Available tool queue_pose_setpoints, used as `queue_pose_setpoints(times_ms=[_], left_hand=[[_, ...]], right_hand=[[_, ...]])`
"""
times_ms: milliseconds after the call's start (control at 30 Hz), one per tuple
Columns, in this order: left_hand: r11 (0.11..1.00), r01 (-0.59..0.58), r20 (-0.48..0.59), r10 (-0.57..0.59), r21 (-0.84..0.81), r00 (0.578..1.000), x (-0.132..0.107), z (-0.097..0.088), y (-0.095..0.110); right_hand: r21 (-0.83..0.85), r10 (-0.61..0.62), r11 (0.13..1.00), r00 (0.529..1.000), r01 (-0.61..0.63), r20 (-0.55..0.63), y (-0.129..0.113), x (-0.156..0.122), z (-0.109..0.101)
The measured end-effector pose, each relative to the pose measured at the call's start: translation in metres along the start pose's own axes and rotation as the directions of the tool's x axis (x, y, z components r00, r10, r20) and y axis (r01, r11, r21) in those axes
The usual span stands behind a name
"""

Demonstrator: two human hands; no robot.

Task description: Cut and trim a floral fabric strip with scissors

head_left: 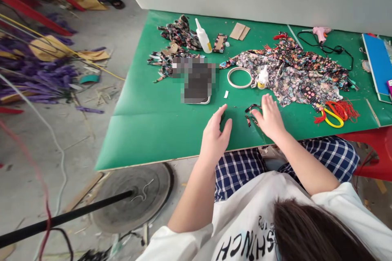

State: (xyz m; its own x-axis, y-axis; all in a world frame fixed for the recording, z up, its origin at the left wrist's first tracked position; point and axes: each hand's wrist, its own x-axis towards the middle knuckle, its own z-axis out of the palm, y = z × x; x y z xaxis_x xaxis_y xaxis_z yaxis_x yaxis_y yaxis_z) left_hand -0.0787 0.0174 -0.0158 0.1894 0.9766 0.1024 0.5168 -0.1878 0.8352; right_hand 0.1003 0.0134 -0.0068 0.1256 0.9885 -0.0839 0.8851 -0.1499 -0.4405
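Observation:
My left hand (214, 134) hovers at the near edge of the green table, thumb and fingers apart, with nothing visible in it. My right hand (271, 118) is open, its fingers stretched forward and its thumb beside a small dark floral fabric strip (248, 120). That strip lies in loops and is partly covered by the hand; whether they touch I cannot tell. Just beyond are a roll of white tape (229, 78) and a small white glue bottle (262, 77). A phone-like object with a blurred screen (198, 83) lies past my left hand.
Crumpled floral fabric (294, 69) spreads across the right side, with yellow-handled scissors (333, 118) and red tassels near it. Floral strips (180, 32), a larger squeeze bottle (203, 36), a pink glue gun (321, 34) and a blue board (378, 65) lie around the table (137, 138).

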Motion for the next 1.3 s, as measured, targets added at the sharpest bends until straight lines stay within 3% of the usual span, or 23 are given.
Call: queue_pose_setpoints(times_ms=[133,200,267,367,500,600,700,867,967,1100,1300], left_hand=[[0.988,0.021,-0.067,-0.032,-0.15,0.997,0.001,-0.003,-0.012],[0.977,0.032,-0.11,-0.056,-0.212,0.992,0.001,-0.006,-0.017],[0.967,0.044,-0.159,-0.086,-0.251,0.984,-0.001,-0.01,-0.02],[0.963,0.04,-0.253,-0.11,-0.265,0.961,-0.009,-0.014,-0.022],[0.991,0.004,-0.357,-0.053,-0.136,0.933,-0.015,-0.02,-0.022],[0.995,-0.025,-0.327,0.055,0.096,0.944,0.003,-0.034,-0.022],[0.934,-0.066,-0.229,0.154,0.351,0.961,0.042,-0.052,-0.021],[0.871,-0.032,-0.067,0.074,0.491,0.995,0.093,-0.06,-0.022],[0.88,-0.058,-0.069,0.103,0.472,0.992,0.098,-0.057,-0.027],[0.885,-0.051,-0.054,0.086,0.463,0.995,0.095,-0.06,-0.035],[0.91,-0.052,-0.048,0.078,0.41,0.996,0.082,-0.08,-0.039]], right_hand=[[0.074,-0.229,0.972,0.97,0.223,0.079,-0.039,-0.004,0.019],[0.156,-0.308,0.944,0.947,0.292,0.089,-0.047,-0.004,0.02],[0.191,-0.297,0.942,0.951,0.276,0.089,-0.045,0.002,0.014],[0.14,-0.147,0.981,0.985,0.133,0.096,-0.039,0.015,0.008],[0.193,-0.325,0.938,0.924,0.288,0.2,-0.051,0.02,0.015],[0.255,-0.387,0.907,0.901,0.334,0.195,-0.053,0.015,0.01],[0.37,-0.269,0.9,0.961,0.229,0.061,-0.035,0.004,-0.004],[0.439,-0.207,0.871,0.975,0.222,-0.081,0.003,-0.027,-0.011],[0.429,-0.123,0.886,0.982,0.174,-0.143,0.017,-0.045,-0.006],[0.402,-0.109,0.897,0.974,0.183,-0.201,0.024,-0.056,-0.001],[0.187,-0.134,0.969,0.977,0.165,-0.169,0.002,-0.048,0.021]])
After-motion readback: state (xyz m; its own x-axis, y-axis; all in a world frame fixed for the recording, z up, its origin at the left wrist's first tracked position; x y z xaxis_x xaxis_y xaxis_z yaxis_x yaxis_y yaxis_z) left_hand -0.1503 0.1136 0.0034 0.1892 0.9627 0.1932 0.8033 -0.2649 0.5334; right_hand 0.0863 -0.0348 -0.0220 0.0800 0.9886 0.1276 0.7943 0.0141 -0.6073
